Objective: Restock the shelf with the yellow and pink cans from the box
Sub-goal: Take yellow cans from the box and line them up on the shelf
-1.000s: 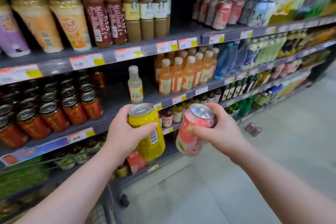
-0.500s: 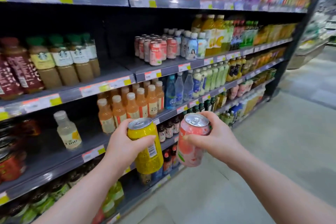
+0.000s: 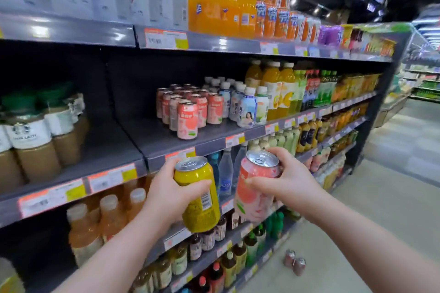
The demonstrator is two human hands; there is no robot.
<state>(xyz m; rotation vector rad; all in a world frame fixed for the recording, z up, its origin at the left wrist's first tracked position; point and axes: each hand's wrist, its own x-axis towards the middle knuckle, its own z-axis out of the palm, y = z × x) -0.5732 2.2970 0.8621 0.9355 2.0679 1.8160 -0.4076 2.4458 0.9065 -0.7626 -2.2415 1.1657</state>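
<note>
My left hand point(image 3: 170, 194) grips a yellow can point(image 3: 198, 194) upright in front of the shelving. My right hand point(image 3: 289, 183) grips a pink can point(image 3: 256, 188), tilted slightly left, beside the yellow one. Both cans hang just below the edge of a grey shelf point(image 3: 166, 143). On that shelf stands a group of several matching pink cans point(image 3: 190, 112), with bare shelf to their left. The box is out of view.
White-capped bottles point(image 3: 248, 107) and yellow juice bottles point(image 3: 276, 88) stand right of the pink cans. Coffee bottles point(image 3: 42, 131) fill the left bay. Orange soda point(image 3: 221, 5) sits on the top shelf. Two cans point(image 3: 295, 261) lie on the aisle floor.
The view has swung up and to the right along the shelving. Both hands have kept their cans and now sit close under the shelf with the pink cans.
</note>
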